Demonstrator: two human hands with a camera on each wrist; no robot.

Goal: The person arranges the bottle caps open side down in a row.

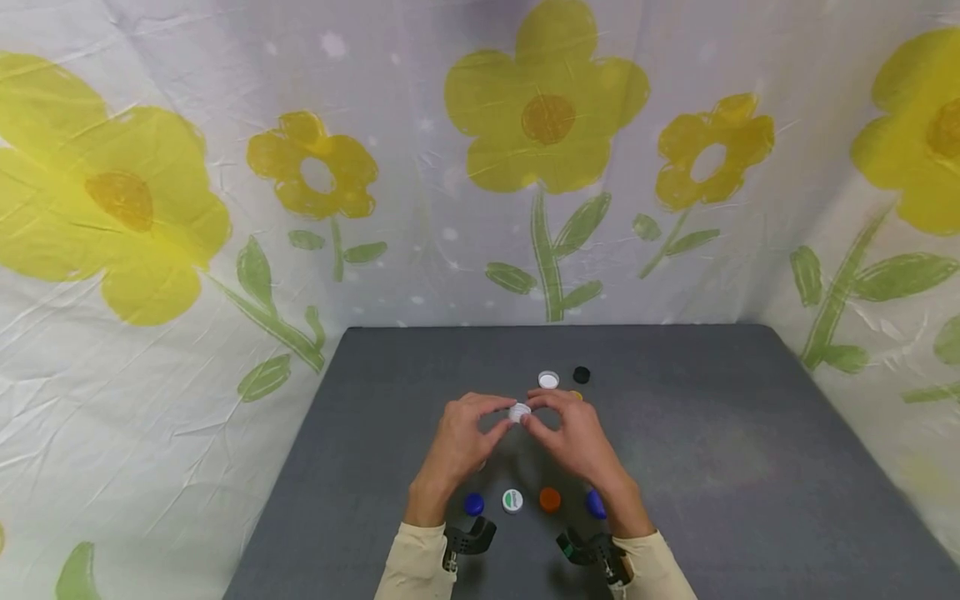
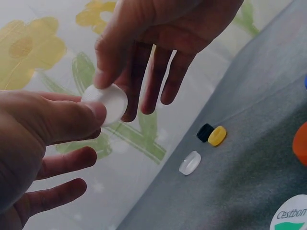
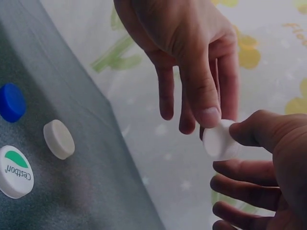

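Note:
A white bottle cap (image 1: 519, 412) is held up above the dark table, between both hands. My left hand (image 1: 461, 437) pinches one side of its rim between thumb and forefinger. On the opposite side, my right hand (image 1: 573, 429) pinches it the same way. Seen from the left wrist, the cap (image 2: 114, 104) shows a smooth round face with the left thumb lying over its edge; the other fingers of both hands spread away from it. Ridges run round the side of the cap (image 3: 221, 140) in the right wrist view.
Nearer me on the grey table (image 1: 712, 450) lie a blue cap (image 1: 474, 504), a white-and-green Cestbon cap (image 1: 512, 501), an orange cap (image 1: 550, 500) and another blue cap (image 1: 596, 504). Farther back are white (image 1: 548, 380), black (image 1: 581, 375) and yellow (image 2: 217, 135) caps. A plain white cap (image 3: 59, 139) lies beneath my left hand.

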